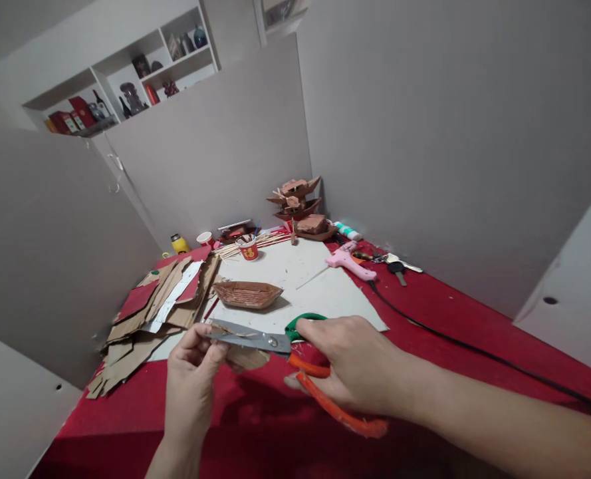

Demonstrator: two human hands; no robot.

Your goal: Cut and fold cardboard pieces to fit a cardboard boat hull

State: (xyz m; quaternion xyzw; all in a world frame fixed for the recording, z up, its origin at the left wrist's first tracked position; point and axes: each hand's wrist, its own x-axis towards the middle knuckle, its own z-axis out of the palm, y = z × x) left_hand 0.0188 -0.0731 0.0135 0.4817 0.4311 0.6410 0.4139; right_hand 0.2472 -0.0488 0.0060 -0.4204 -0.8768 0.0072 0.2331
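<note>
In my right hand (348, 359) is a pair of scissors (272, 342) with one green and one orange handle loop. Their blades point left and lie across a small piece of cardboard (248, 358). My left hand (195, 372) pinches that piece at its left end, close to the blade tips. Part of the cardboard is hidden behind the blades. Just beyond my hands, a small brown cardboard boat (248, 295) sits on the white sheet (300, 273).
Cardboard scraps (150, 306) are piled at the left. A pink glue gun (350, 261) lies at the right, its black cord crossing the red cloth (455, 319). Behind are a red paper cup (248, 248), thin sticks (275, 237), stacked model boats (295, 199) and keys (399, 266).
</note>
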